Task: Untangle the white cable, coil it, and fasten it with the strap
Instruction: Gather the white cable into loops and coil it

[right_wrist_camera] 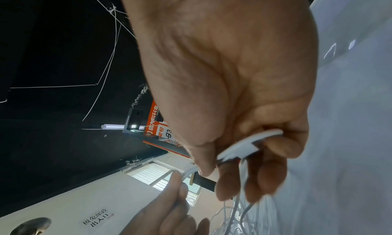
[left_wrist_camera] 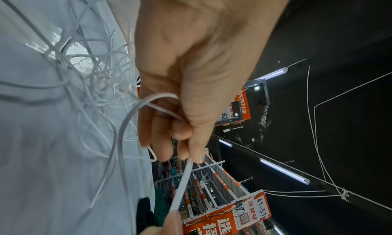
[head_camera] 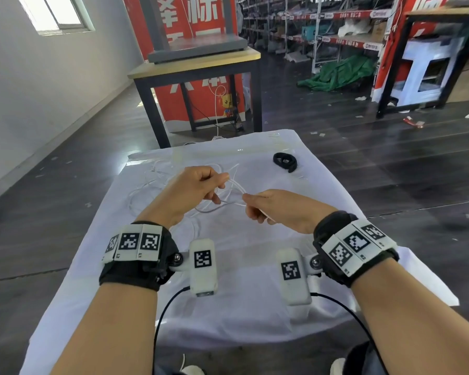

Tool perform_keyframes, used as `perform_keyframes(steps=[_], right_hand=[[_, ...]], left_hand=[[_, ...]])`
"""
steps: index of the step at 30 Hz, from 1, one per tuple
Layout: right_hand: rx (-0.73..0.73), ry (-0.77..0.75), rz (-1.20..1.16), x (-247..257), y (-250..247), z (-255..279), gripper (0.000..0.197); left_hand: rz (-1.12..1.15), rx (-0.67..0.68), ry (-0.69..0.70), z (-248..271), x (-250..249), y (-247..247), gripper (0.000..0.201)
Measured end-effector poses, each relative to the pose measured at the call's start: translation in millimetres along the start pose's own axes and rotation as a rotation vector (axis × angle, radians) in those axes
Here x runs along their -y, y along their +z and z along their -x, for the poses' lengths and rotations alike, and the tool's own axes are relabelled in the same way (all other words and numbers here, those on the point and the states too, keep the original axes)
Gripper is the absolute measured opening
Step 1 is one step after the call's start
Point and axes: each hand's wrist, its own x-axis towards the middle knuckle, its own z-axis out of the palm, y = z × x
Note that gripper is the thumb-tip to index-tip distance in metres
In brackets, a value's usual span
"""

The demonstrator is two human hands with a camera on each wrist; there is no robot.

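I've got both hands up over the middle of the table, close together, each pinching the white cable point(head_camera: 234, 185): my left hand point(head_camera: 198, 185) has thumb and curled fingers clamped on a loop of it, and from the left wrist camera I can see that loop point(left_wrist_camera: 152, 101) curving round the fingers while a flat run of cable leads away toward the other hand; my right hand point(head_camera: 276, 209) is closed narrow too, thumb pressed on a strand, and the right wrist view shows a white plug end point(right_wrist_camera: 244, 148) tucked under the curled fingers point(right_wrist_camera: 271, 176). Between the two hands the cable makes a short loose crossing, and the rest of it lies in a tangled heap on the white cloth point(head_camera: 255, 293) to the far left of my hands. The black strap point(head_camera: 284, 161) sits curled on the cloth at the far right, well apart from the cable and from both hands
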Motion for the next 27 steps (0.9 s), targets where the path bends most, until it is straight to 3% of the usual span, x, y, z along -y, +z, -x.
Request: perform_keyframes(steps=[4, 7, 10, 14, 21, 27], right_hand=[[-0.025, -0.064, 0.044, -4.0, -1.2, -3.2, 0.044], [-0.11, -0.184, -0.02, -3.1, -2.4, -3.9, 0.035], [-0.152, -0.262, -0.096, -2.3, -2.7, -7.1, 0.039], [-0.071, -0.197, -0.226, 0.4, -2.5, -2.0, 0.036], [-0.115, -0.104, 0.017, 7.2, -2.3, 3.7, 0.028], [-0.037, -0.052, 0.372, 2.3, -1.8, 3.3, 0.035]], left_hand=[[0.064, -0.031, -0.02, 2.0, -4.3, 2.0, 0.03], [0.11, -0.097, -0.027, 2.2, -7.7, -0.5, 0.022], [0.179, -0.142, -0.016, -0.1, -6.2, -8.1, 0.015], [0.236, -0.159, -0.025, -1.6, -3.5, -13.8, 0.012], [0.5, 0.003, -0.115, 7.2, -13.4, -20.9, 0.013], [0.432, 0.14, 0.032, 15.1, -29.2, -32.6, 0.027]])
